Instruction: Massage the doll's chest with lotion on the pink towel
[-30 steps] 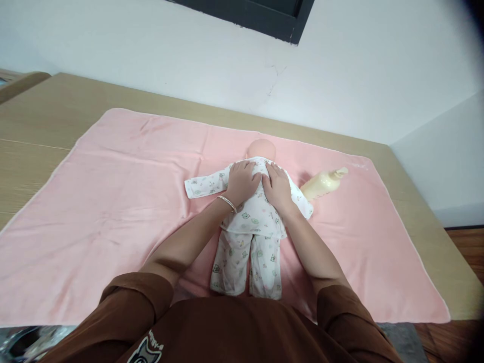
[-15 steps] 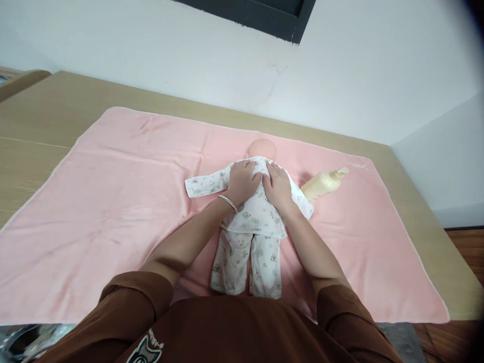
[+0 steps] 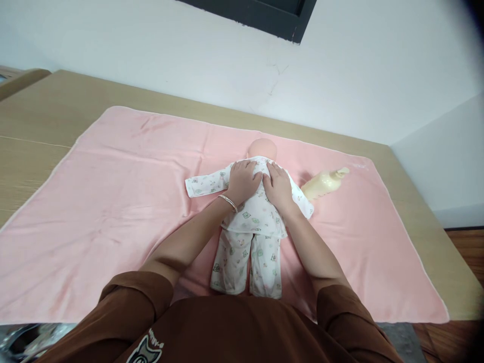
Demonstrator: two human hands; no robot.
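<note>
A baby doll (image 3: 260, 214) in white patterned pyjamas lies stretched out on a pink blanket (image 3: 124, 201), its bald head (image 3: 262, 147) pointing away from me. My left hand (image 3: 243, 181) rests flat on the left side of its upper body, fingers extended. On the right side, my right hand (image 3: 278, 185) lies open the same way, the thumbs almost meeting in the middle. One long sleeve (image 3: 206, 184) spreads out to the left; the other (image 3: 304, 204) slants down to the right. No face shows on the doll's head.
A pale yellow pump bottle (image 3: 323, 184) lies on the blanket to the right of the doll. The wooden table (image 3: 427, 217) stands against a white wall (image 3: 151, 45), with a dark frame (image 3: 264, 17) above. A bag-like item (image 3: 34, 340) sits below the table's front left edge.
</note>
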